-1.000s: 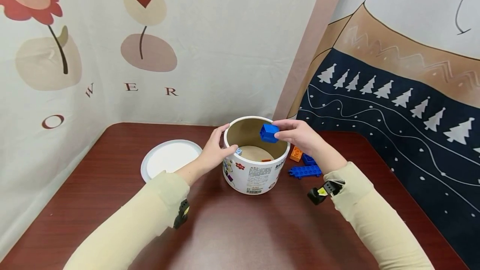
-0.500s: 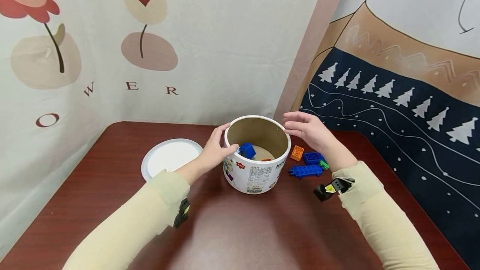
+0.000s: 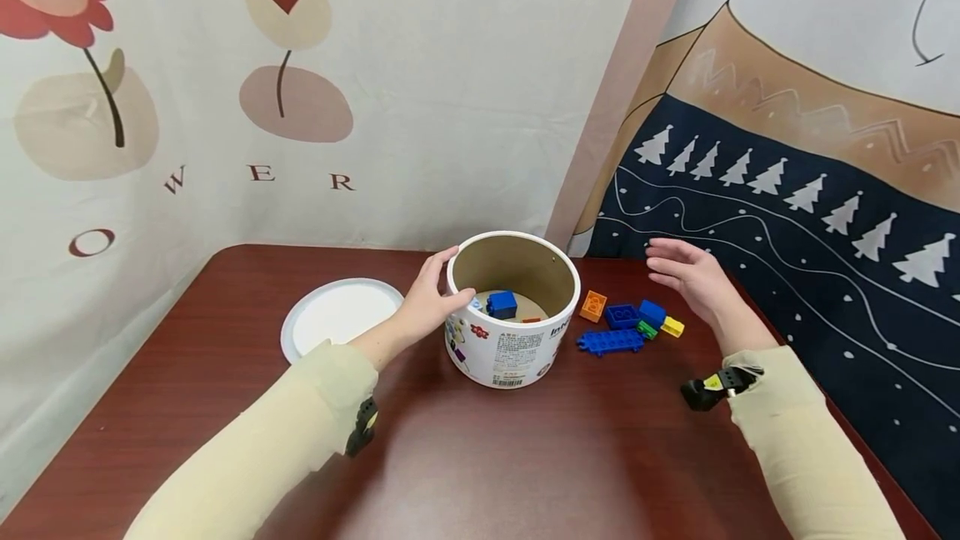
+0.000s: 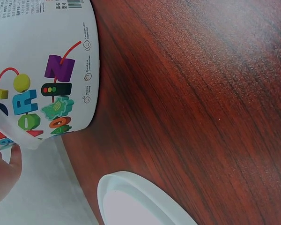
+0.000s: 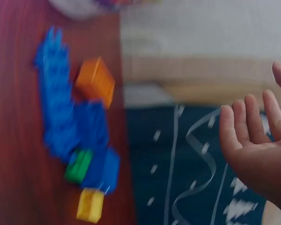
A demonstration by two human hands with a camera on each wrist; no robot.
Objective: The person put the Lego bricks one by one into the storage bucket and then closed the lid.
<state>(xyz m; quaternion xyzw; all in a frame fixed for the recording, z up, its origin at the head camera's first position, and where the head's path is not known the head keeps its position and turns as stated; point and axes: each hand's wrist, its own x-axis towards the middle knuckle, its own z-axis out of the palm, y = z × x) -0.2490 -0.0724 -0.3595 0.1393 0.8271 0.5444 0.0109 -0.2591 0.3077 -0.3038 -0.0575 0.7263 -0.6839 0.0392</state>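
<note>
My left hand (image 3: pixel 433 303) grips the left side of the white printed bucket (image 3: pixel 501 348), its thumb at the near rim and its fingers farther back. Inside the bucket lie a blue block (image 3: pixel 502 304), a light blue piece partly hidden by the rim, and a bit of red. To the right, my right hand (image 3: pixel 693 275) hovers with nothing in it, fingers extended, as the right wrist view also shows. Nearest to it are toy bricks on the table: a blue brick (image 3: pixel 652 312), a yellow brick (image 3: pixel 672 327) and a small green brick (image 3: pixel 647 329).
Between those bricks and the bucket sit an orange brick (image 3: pixel 592 306), a dark blue brick (image 3: pixel 622 317) and a long blue studded base (image 3: pixel 611 342). A round white lid (image 3: pixel 337 315) lies left of the bucket on the brown table (image 3: pixel 480 473). Printed cloths hang behind.
The blue block has left my right hand and now rests inside the bucket. That hand has moved right, past the bricks, uncovering the yellow one. My left hand stays on the bucket.
</note>
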